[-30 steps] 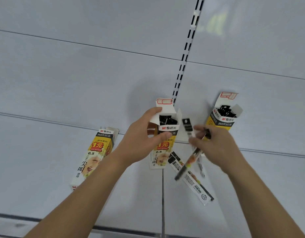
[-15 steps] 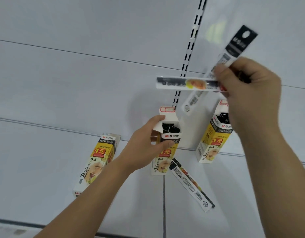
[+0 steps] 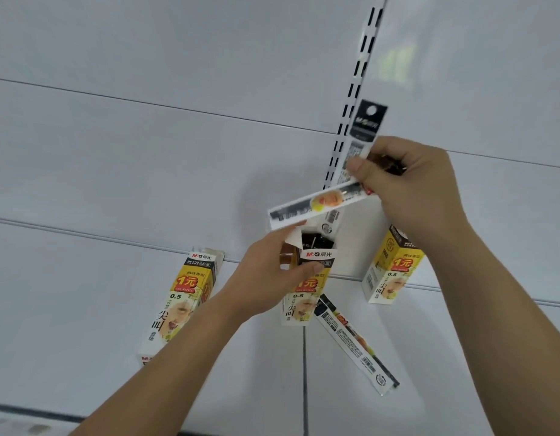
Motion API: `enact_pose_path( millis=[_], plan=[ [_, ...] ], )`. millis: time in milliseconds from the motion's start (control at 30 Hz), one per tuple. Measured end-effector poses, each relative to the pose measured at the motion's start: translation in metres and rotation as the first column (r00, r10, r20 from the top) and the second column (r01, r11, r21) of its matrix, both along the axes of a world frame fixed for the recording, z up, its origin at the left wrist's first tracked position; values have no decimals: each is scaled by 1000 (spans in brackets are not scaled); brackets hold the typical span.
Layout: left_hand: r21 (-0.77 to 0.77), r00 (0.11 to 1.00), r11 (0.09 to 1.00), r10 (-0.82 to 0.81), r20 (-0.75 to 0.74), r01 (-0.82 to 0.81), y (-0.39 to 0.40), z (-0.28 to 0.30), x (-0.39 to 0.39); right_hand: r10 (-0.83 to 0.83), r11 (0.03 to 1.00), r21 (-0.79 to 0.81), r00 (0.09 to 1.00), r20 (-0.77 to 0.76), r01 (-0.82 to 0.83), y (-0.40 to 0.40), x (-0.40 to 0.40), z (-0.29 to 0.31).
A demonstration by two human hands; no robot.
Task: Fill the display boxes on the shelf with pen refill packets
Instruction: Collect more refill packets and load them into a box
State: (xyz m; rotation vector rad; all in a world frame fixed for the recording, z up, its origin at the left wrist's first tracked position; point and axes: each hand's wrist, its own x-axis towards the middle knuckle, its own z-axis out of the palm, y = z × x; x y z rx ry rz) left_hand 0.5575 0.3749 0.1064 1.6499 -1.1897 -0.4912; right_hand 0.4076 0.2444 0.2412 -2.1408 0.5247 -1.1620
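Note:
Three yellow-and-white display boxes stand on the white shelf (image 3: 83, 309). My left hand (image 3: 266, 278) grips the middle box (image 3: 316, 262), whose top flap is open over black packet tops. My right hand (image 3: 407, 190) pinches two pen refill packets just above that box: one (image 3: 316, 206) lies almost level, the other (image 3: 360, 136) stands nearly upright with its lower end at the box mouth. A left box (image 3: 181, 300) leans to the right. The right box (image 3: 389, 272) is partly hidden behind my right forearm.
Loose refill packets (image 3: 354, 341) lie on the shelf in front of the middle box, pointing down to the right. A slotted black-and-white upright (image 3: 354, 89) runs up the back wall. A seam (image 3: 304, 372) splits the shelf below the middle box.
My right hand lifted two packets off the shelf, raised them high, then lowered them to the mouth of the middle box. My left hand has kept its grip on that box.

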Motion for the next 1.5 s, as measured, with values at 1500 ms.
enact_pose_path(
  millis=[1500],
  plan=[
    [-1,1000,1000,-17,19,17,-2,1,1,-162,665,-605,706,-690,-439,-22,1,36]
  ],
)
